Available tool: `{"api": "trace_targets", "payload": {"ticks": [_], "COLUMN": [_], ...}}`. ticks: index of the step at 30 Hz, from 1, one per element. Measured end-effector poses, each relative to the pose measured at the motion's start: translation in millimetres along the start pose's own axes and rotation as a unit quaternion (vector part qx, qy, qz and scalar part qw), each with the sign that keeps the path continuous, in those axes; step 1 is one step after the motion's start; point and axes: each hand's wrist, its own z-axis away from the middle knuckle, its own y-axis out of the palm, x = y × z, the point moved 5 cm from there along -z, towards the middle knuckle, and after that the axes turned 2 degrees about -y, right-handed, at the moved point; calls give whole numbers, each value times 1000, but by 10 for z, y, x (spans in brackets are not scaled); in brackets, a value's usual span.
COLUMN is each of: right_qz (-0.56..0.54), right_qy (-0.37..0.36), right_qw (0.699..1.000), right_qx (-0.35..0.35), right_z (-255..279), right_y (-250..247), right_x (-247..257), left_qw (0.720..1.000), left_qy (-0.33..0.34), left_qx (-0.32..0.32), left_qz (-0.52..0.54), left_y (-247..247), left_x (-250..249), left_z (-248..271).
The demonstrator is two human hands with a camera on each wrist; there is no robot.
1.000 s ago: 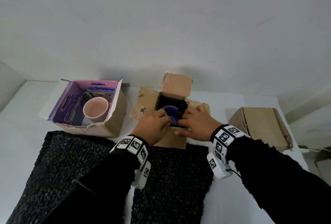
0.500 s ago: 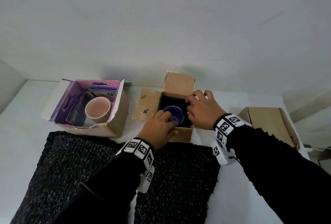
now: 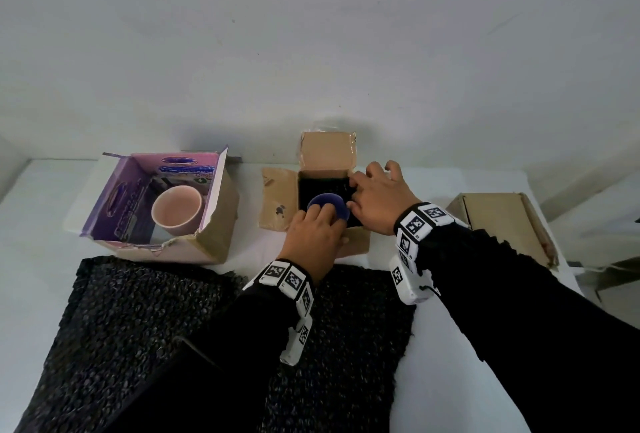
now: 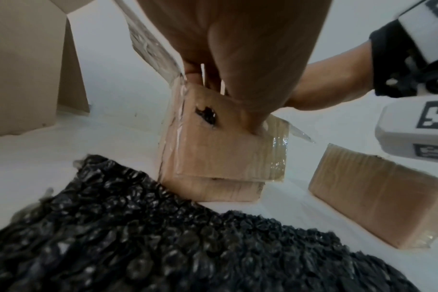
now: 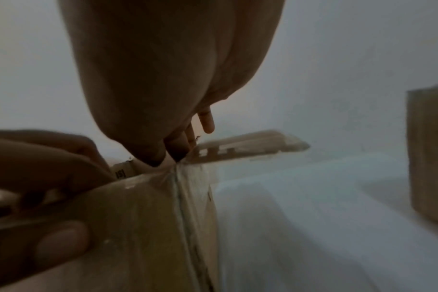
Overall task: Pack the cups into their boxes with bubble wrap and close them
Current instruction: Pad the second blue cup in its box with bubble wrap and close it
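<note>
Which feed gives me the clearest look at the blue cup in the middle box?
The head view: it looks down into the open brown box, where the blue cup sits against dark lining between the left hand and right hand. Both wrist views show only the box's outer walls and flaps; the cup is hidden there.

Your left hand (image 3: 317, 237) reaches forward with its fingers bent down, tips out of sight. Your right hand (image 3: 379, 202) is just beside it, a bit farther out, fingers (image 3: 393, 166) curled. Both arms wear black sleeves (image 3: 519, 311) and white wrist bands (image 3: 415, 224).
</note>
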Motion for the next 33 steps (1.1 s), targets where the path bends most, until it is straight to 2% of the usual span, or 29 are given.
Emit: {"api": "trace_targets", "payload": {"ticks": [2,4,6,8,11,15,17,20,24,26,28,31,33], "right_qz": [-40,-93,-177,-255,-262,-217,-170,-142,-235,-241,-234,-277,-367], "right_qy": [30,49,22,-17,-11,89,111,116,121,105,93,91,128], "right_qw": [998,987,965,944,952,970,976,983,962,956,955,936,901], "right_qx": [-44,-120,-191,-208,-160,61,77,24,-71,-131,-159,-198,-193], "right_z": [114,288,512,728,978,1183,1238,1258,1270,1300,1342,1433,1482], "right_y": [-32,-75,-92,-41,191,705,781,722,528,422,300,113,46], "right_x": [-5,-14,30,148,383,696,821,913,902,880,855,805,752], "left_qw": [1000,999,998,998,999,997,997,998,997,995,991,989,982], "left_qy": [14,-9,-28,-33,-12,48,55,44,15,22,43,36,-5], "left_qx": [17,41,55,58,51,37,8,-17,-55,-67,-79,-48,-11], "left_qz": [-11,-7,-15,-20,3,40,48,47,49,72,101,136,189], "left_y": [5,-20,-90,-150,-164,-131,-145,-142,-204,-229,-256,-275,-226], "left_x": [3,7,-5,-8,33,122,183,253,309,308,288,252,259], "left_z": [17,22,3,8,151,467,612,814,1002,1056,1074,1056,1047]}}
